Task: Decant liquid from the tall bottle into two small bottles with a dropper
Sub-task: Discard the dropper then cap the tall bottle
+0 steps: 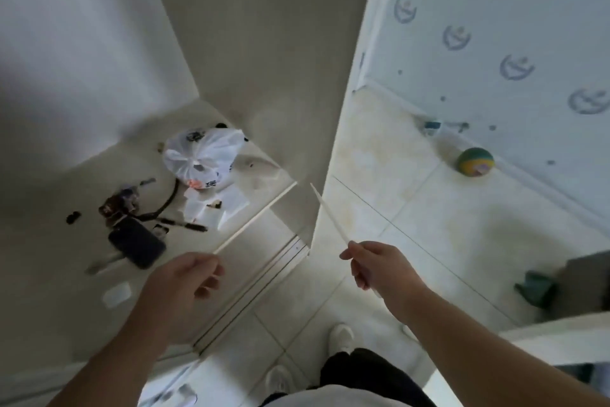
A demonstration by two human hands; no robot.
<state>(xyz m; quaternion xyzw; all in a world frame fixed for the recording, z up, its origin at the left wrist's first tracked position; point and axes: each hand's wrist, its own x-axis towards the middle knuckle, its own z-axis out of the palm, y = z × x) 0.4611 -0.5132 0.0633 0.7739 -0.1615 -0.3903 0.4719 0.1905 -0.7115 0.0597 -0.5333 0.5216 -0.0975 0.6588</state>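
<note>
My left hand (pixel 185 281) pinches one end of a long thin pale stick (pixel 255 218), maybe a dropper, which points up and to the right over the counter's edge. A second thin pale stick (pixel 328 213) is gripped by my right hand (pixel 376 266) and points up and to the left. The two tips stay a little apart. A dark brown bottle (pixel 115 205) lies blurred among clutter on the white counter (pixel 49 241) at the left. I cannot make out any small bottles.
On the counter lie a tied white plastic bag (pixel 201 156), crumpled tissues (pixel 211 205), a dark phone (pixel 137 243), a black cable and a small white case (pixel 117 294). A green-yellow ball (pixel 475 162) rests on the tiled floor by the patterned wall. My shoes show below.
</note>
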